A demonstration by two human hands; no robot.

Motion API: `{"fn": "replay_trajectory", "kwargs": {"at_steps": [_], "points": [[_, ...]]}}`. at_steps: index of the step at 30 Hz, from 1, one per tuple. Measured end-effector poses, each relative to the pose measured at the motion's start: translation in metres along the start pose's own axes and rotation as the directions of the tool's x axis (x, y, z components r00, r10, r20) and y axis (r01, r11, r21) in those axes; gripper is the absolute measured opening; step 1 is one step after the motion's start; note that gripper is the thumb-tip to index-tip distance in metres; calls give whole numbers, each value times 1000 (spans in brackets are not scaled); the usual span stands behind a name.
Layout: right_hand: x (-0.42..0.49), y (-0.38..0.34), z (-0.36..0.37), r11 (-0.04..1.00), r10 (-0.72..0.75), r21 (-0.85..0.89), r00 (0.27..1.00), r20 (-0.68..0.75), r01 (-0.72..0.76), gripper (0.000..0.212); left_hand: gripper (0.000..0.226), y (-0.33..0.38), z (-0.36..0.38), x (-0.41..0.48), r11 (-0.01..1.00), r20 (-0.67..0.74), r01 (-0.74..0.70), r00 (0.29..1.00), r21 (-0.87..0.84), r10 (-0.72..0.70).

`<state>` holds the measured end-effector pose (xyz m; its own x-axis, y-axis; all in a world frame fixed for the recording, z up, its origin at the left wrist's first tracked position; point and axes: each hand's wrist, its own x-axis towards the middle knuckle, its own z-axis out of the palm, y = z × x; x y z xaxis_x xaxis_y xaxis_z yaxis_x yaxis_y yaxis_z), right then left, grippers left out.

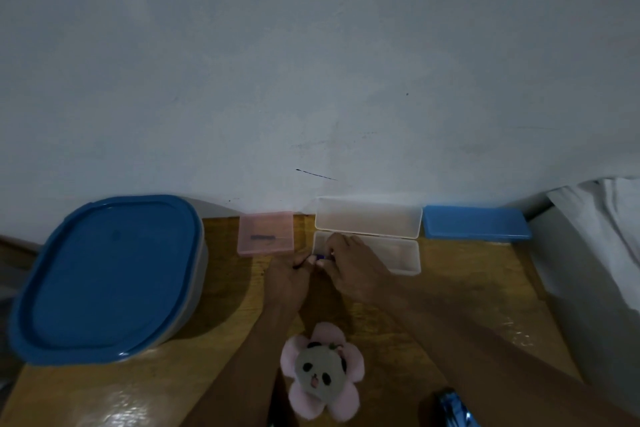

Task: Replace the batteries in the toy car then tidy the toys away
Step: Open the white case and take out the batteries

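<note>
Past the pink panda-faced plush flower [319,371], left hand [287,276] and right hand [351,267] pinch a small blue object [320,257]; better braced low over the wooden counter [467,305]

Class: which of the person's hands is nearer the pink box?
Left. The left hand sits just right of the pink box, towards the person; the right hand is farther right, over the clear box.

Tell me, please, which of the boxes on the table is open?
The clear box, between the pink box and the flat blue box; only its lid stands swung back.
</note>
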<state>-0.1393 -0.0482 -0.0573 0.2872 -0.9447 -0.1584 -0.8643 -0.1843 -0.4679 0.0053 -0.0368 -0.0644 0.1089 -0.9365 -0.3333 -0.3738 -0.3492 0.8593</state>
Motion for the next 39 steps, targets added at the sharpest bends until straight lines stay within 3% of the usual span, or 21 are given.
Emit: {"fn": "replay_trajectory", "kwargs": {"at_steps": [3,7,10,12,14,16,19,21,26,32,39], "points": [[-2,0,-2,1000,3,28,1000,26,-4,22,19,-3,-1,4,990,26,94,995,-105,-92],[-3,3,-5,998,-20,68,1000,4,20,19,19,3,-2,4,981,30,149,989,-126,-146],[-13,2,-11,989,-16,145,997,-80,27,22,24,4,0,2,983,10,148,989,-111,-148],[-28,-1,-19,993,-24,106,986,-167,42,34,24,4,0,3,984,5,143,990,-108,-144],[-50,-6,-25,998,-56,30,996,-74,58,40,20,5,0,4,984,2,142,990,-105,-142],[-76,-2,-21,997,-46,-55,991,123,54,44,18,7,0,1,984,7,141,990,-113,-141],[-95,19,-6,934,-168,-277,961,221,227,56,24,8,0,-3,986,5,131,991,-105,-132],[-96,29,1,926,-151,-305,958,244,223,54,23,8,1,-6,990,3,122,992,-72,-122],[-92,31,2,932,-162,-310,982,100,186,29,21,10,3,-10,994,-24,106,994,-36,-107],[-90,36,7,931,-131,-345,991,-21,115,31,21,14,8,-12,992,-32,119,992,-39,-120],[-85,35,9,920,-125,-377,992,-11,112,36,21,12,9,-11,990,-35,132,990,-53,-134]]}}
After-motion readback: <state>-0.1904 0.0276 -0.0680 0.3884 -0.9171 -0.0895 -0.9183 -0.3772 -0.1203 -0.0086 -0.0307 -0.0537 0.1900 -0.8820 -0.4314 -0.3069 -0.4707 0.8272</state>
